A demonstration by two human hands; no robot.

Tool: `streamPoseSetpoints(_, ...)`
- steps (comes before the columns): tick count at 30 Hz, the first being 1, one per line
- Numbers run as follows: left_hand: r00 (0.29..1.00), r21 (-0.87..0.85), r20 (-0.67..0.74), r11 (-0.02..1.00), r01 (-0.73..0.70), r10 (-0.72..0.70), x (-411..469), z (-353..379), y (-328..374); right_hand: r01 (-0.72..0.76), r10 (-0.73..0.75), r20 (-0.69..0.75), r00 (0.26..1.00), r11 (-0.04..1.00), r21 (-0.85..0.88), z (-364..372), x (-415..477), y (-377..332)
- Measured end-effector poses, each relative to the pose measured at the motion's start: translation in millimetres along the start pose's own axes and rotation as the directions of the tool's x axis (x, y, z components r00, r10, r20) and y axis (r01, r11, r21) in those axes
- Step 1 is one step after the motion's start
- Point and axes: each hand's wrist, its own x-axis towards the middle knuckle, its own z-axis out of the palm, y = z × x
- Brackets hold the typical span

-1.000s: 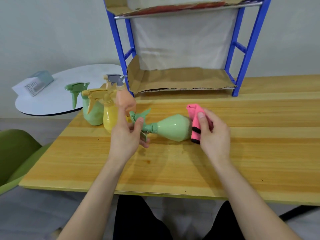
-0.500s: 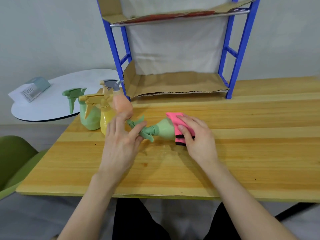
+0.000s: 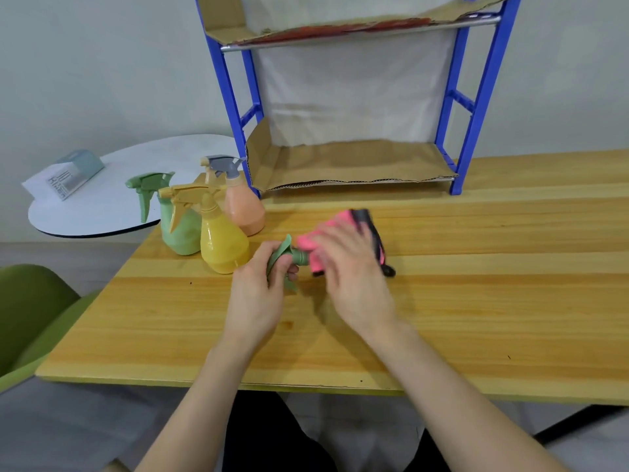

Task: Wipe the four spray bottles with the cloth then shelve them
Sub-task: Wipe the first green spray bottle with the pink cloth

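A light green spray bottle [image 3: 296, 257] lies on its side over the wooden table [image 3: 476, 301]. My left hand [image 3: 258, 298] grips its trigger head. My right hand [image 3: 350, 284] presses the pink cloth [image 3: 313, 240] around the bottle's body, which the cloth and hand hide; the hand is motion-blurred. Three more spray bottles stand upright at the table's back left: a green one [image 3: 177, 229], a yellow one [image 3: 221, 240] and an orange one [image 3: 243, 207] with a grey trigger. The blue shelf rack [image 3: 476, 103] stands behind, its lower cardboard-lined shelf [image 3: 357, 165] bare.
A white round side table [image 3: 102, 199] with a small box [image 3: 73, 173] on it sits to the left, beyond the table edge. A green chair [image 3: 27, 318] is at the lower left. The rack's upper shelf [image 3: 357, 28] is also lined with cardboard.
My right hand has slid the pink cloth from the bottle's base up toward its neck, covering the body. My left hand has kept hold of the trigger head.
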Motion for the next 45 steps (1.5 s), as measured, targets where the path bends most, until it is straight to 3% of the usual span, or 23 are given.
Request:
streamPoseSetpoints(1, 1.0, -0.014, 0.003, 1.0, 0.013, -0.013, 1.2, -0.7, -0.5, 0.113, -0.112, 0.046, 0.993, 0.993, -0.019, 4.2, -5.1, 1.3)
streamPoseSetpoints(2, 0.999, -0.028, 0.015, 0.999, 0.032, -0.032, 1.6, -1.9, -1.1, 0.122, -0.121, 0.043, 0.992, 0.993, -0.005, 3.6, -5.7, 8.0)
streamPoseSetpoints(5, 0.996, -0.044, 0.038, 0.995, 0.086, -0.085, 1.9, -1.6, 2.7, -0.251, 0.268, -0.127, 0.955, 0.958, 0.136, -13.5, 2.7, 20.4)
streamPoseSetpoints(6, 0.994, -0.048, 0.033, 0.994, 0.102, -0.101, 2.9, -0.5, 4.8, -0.267, 0.288, -0.162, 0.944, 0.953, 0.142, -15.2, 3.8, 15.0)
streamPoseSetpoints(8, 0.993, -0.042, 0.025, 0.992, 0.119, -0.118, 7.3, 0.5, 6.6, -0.063, 0.066, -0.061, 0.996, 0.997, 0.053, -4.4, -5.0, -0.8)
streamPoseSetpoints(10, 0.987, -0.067, 0.05, 0.986, 0.154, -0.151, 11.8, -1.9, 4.3, 0.121, -0.12, 0.037, 0.992, 0.992, -0.033, 2.6, -15.8, 8.6)
streamPoseSetpoints(11, 0.982, -0.101, 0.071, 0.978, 0.184, -0.177, 12.1, -3.4, 3.6, 0.053, -0.052, 0.016, 0.999, 0.999, -0.015, -1.1, -14.7, 18.6)
streamPoseSetpoints(12, 0.977, -0.115, 0.08, 0.972, 0.206, -0.198, 11.8, -4.4, 3.0, -0.107, 0.109, -0.04, 0.993, 0.993, 0.045, -8.5, -12.8, 26.9)
streamPoseSetpoints(14, 0.974, -0.092, 0.076, 0.971, 0.222, -0.215, 11.4, -4.8, 4.7, -0.366, 0.391, -0.114, 0.913, 0.911, 0.191, -23.8, -7.6, 28.9)
streamPoseSetpoints(15, 0.972, -0.085, 0.083, 0.97, 0.226, -0.219, 11.8, -3.6, 5.1, -0.356, 0.387, -0.138, 0.912, 0.912, 0.205, -26.7, -8.2, 25.1)
streamPoseSetpoints(18, 0.967, -0.083, 0.125, 0.968, 0.235, -0.224, 12.6, -1.5, 4.3, -0.03, 0.031, -0.017, 0.999, 0.998, 0.047, -15.2, -17.5, 14.9)
streamPoseSetpoints(19, 0.961, -0.1, 0.156, 0.964, 0.245, -0.228, 13.0, -2.5, 3.7, -0.006, 0.006, 0.019, 1.0, 1.0, 0.013, -14.3, -18.2, 18.7)
streamPoseSetpoints(22, 0.938, -0.095, 0.259, 0.96, 0.262, -0.231, 19.4, -7.9, 9.2, -0.14, 0.138, 0.076, 0.987, 0.99, 0.013, -32.2, -18.8, 28.1)
streamPoseSetpoints(26, 0.931, -0.001, 0.301, 0.977, 0.215, -0.205, 39.2, -13.1, 22.5, -0.189, 0.218, 0.182, 0.959, 0.969, -0.162, -43.1, -21.9, 33.1)
streamPoseSetpoints(30, 0.935, 0.054, 0.301, 0.982, 0.182, -0.19, 48.0, -20.4, 27.0, -0.324, 0.33, 0.057, 0.942, 0.941, -0.1, -46.3, -20.9, 53.6)
streamPoseSetpoints(34, 0.939, 0.24, 0.283, 0.962, 0.128, -0.195, 48.9, -28.0, 20.9, -0.533, 0.534, -0.004, 0.845, 0.843, -0.079, -62.5, -29.2, 69.7)
streamPoseSetpoints(37, 0.924, 0.481, 0.321, 0.876, 0.032, -0.21, 52.2, -20.7, 20.5, -0.477, 0.479, 0.016, 0.878, 0.877, -0.068, -59.4, -24.2, 64.4)
streamPoseSetpoints(40, 0.925, 0.693, 0.363, 0.696, -0.187, -0.113, 61.9, -12.3, 26.4, -0.421, 0.428, 0.126, 0.895, 0.904, -0.079, -56.0, -26.5, 61.9)
streamPoseSetpoints(42, 0.9, 0.713, 0.432, 0.635, -0.296, -0.065, 72.1, -3.4, 30.2, -0.411, 0.411, 0.174, 0.895, 0.911, -0.037, -55.7, -32.3, 61.4)
streamPoseSetpoints(45, 0.827, 0.653, 0.552, 0.673, -0.348, -0.108, 84.1, 12.3, 33.2, -0.416, 0.405, 0.224, 0.886, 0.909, 0.004, -56.6, -37.5, 62.1)
